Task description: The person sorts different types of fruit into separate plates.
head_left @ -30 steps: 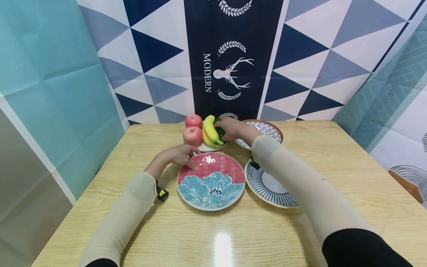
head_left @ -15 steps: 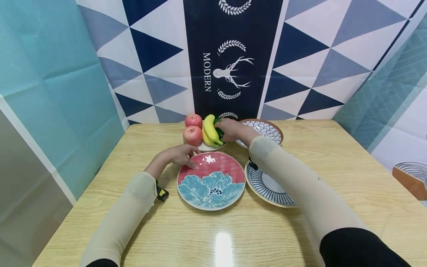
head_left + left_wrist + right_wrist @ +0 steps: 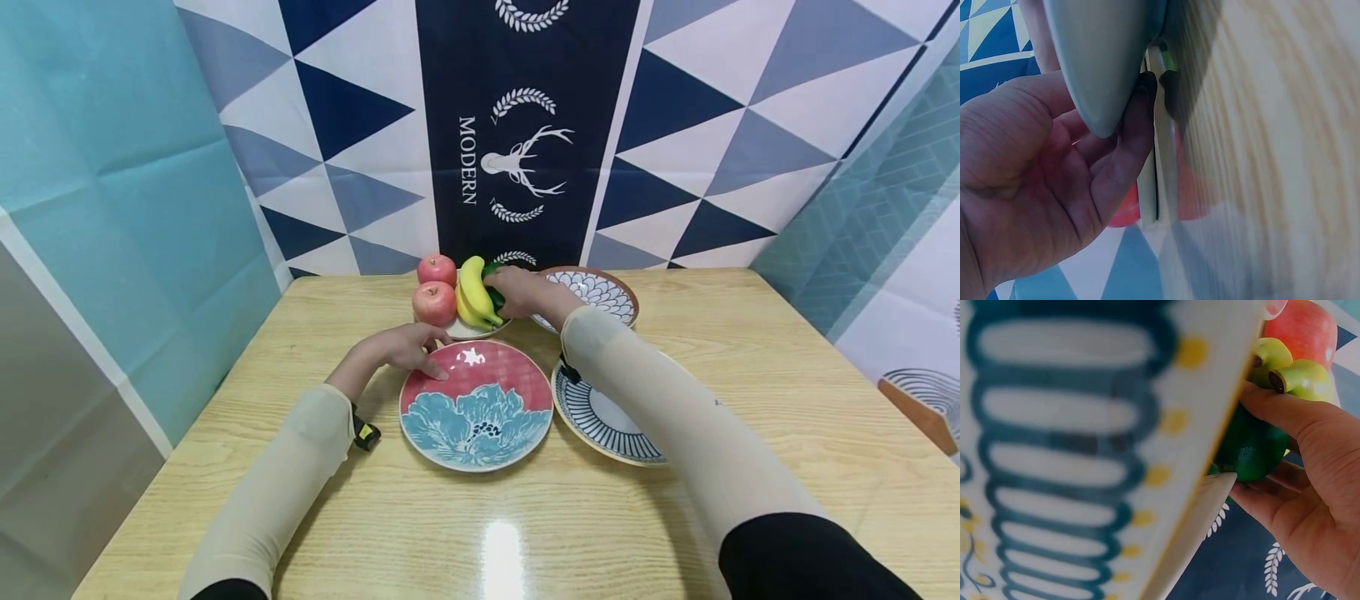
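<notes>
Green produce piece [image 3: 1252, 450], dark and rounded: one. Located within the right hand [image 3: 1329, 478], gripped between thumb and curled fingers, at the right side of the fruit plate [image 3: 467, 333]; whether it rested there or was slightly raised could not be told. The hold from the outer side was probably owed to the crowding on the other.

Bananas [image 3: 474, 293], yellow: two, side by side. Placed immediately left of the right fingers, stem ends toward the thumb, perhaps so turned to fit beside the apples.

Apples [image 3: 434, 303], pinkish red: two, one behind the other. Placed left of the bananas, farther from the right fingers, beyond the left ones.

Plates: four in all, counting the fruit plate.

Flower plate, pink and blue [image 3: 480, 408]: one. Pinched at its upper left rim by the left hand [image 3: 408, 346] — thumb above, fingers bent beneath — seemingly to steady or tilt it.

Scalloped plate, brown-rimmed [image 3: 600, 292]: one. Just right of the right fingers, partly behind that forearm.

Striped plate, blue and white [image 3: 615, 421]: one. Nearer the body than the right fingers, beneath the forearm.

Desk [image 3: 360, 517], pale wood: one, under all plates.
</notes>
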`<control>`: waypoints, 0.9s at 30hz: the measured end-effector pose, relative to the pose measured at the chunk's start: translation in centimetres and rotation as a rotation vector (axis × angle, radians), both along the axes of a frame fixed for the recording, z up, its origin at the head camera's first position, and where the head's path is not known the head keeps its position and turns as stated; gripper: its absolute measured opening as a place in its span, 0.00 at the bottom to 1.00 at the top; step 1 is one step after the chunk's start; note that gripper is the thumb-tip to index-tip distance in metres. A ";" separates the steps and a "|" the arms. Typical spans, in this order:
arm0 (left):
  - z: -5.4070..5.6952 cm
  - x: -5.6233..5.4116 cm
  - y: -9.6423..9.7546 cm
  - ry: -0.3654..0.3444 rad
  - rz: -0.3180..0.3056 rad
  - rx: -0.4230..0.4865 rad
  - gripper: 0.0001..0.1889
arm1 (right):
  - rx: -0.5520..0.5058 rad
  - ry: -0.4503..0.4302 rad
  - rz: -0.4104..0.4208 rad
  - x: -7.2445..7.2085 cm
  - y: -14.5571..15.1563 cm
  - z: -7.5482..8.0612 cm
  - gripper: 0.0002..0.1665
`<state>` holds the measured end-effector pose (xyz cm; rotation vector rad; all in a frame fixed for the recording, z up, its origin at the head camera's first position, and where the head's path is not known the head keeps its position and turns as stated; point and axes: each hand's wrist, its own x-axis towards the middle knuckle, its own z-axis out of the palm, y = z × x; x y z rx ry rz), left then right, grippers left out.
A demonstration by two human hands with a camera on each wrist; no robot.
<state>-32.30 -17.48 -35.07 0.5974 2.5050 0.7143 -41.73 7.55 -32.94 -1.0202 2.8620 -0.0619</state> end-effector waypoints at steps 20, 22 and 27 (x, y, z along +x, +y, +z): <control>0.2 0.0 0.0 -0.004 0.000 0.006 0.25 | -0.067 0.043 0.058 0.3 0.6 0.7 0.28; 0.1 -0.1 0.0 -0.007 0.003 0.008 0.25 | -0.077 0.060 0.073 0.4 0.6 0.9 0.28; 0.0 -0.1 -0.1 -0.017 0.016 0.009 0.25 | -0.096 0.082 0.094 0.8 0.9 1.3 0.27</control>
